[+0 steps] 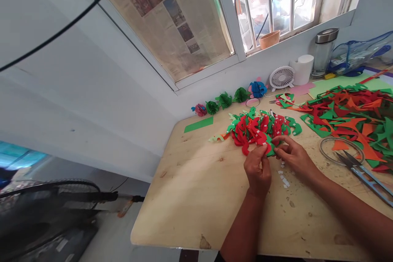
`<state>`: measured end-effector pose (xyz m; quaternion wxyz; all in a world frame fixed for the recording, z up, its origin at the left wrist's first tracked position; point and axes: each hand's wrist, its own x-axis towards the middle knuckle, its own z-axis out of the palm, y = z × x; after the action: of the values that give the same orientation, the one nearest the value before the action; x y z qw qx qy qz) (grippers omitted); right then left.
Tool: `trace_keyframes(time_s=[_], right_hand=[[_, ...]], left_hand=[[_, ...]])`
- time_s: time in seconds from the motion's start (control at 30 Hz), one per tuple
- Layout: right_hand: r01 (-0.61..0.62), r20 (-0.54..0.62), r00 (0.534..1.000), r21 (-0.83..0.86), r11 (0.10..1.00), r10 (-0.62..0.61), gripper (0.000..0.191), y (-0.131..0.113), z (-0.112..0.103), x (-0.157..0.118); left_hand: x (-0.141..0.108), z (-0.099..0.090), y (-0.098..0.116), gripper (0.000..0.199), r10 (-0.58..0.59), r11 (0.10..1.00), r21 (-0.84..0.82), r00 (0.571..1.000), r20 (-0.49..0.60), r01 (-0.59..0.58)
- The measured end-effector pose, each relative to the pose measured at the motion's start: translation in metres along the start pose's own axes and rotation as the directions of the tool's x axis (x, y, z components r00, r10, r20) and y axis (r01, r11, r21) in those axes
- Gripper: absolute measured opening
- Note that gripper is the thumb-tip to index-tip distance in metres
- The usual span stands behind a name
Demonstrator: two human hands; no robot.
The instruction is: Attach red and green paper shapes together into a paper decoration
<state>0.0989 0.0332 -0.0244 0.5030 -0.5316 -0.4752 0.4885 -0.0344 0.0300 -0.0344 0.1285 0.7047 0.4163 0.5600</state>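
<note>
At the paper-cutout pile's [252, 127] near edge, my left hand [258, 170] pinches red-and-green cutouts [269, 146]. My right hand [295, 157], fingertips nearly together, flanks their green side; I cannot tell whether it grips.

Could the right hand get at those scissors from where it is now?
Probably yes: the scissors lie on the table to that side, with nothing seen on top, though their blades overlap the metal ring. The right hand is busy at the green piece, so it would have to leave that first.
</note>
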Motion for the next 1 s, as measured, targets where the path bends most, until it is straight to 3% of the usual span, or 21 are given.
trace_keyframes(time_s=[0.2,0.63,0.77,0.9,1.0], right_hand=[[0.073,0.026,0.997,-0.094,0.993,-0.071,0.023,0.001,-0.001,0.001],[0.178,0.032,0.984,-0.213,0.961,-0.175,0.036,-0.013,-0.003,-0.004],[0.192,0.037,0.981,-0.245,0.95,-0.189,0.031,-0.01,-0.004,-0.003],[0.182,0.004,0.982,-0.249,0.951,-0.187,0.027,-0.004,-0.004,-0.002],[0.175,-0.014,0.983,-0.248,0.953,-0.184,0.027,-0.003,-0.005,-0.003]], left_hand=[[0.003,0.003,0.002,0.036,0.117,0.987,0.1,0.992,0.055,-0.122],[0.004,0.002,0.004,0.047,0.133,0.975,0.171,0.988,0.074,-0.144],[0.004,0.001,0.005,0.05,0.12,0.982,0.134,0.989,0.088,-0.131],[0.004,-0.002,0.007,0.059,0.074,0.997,0.023,0.992,0.099,-0.076],[0.006,-0.005,0.005,0.053,-0.126,0.984,-0.128,0.992,0.01,0.127]])
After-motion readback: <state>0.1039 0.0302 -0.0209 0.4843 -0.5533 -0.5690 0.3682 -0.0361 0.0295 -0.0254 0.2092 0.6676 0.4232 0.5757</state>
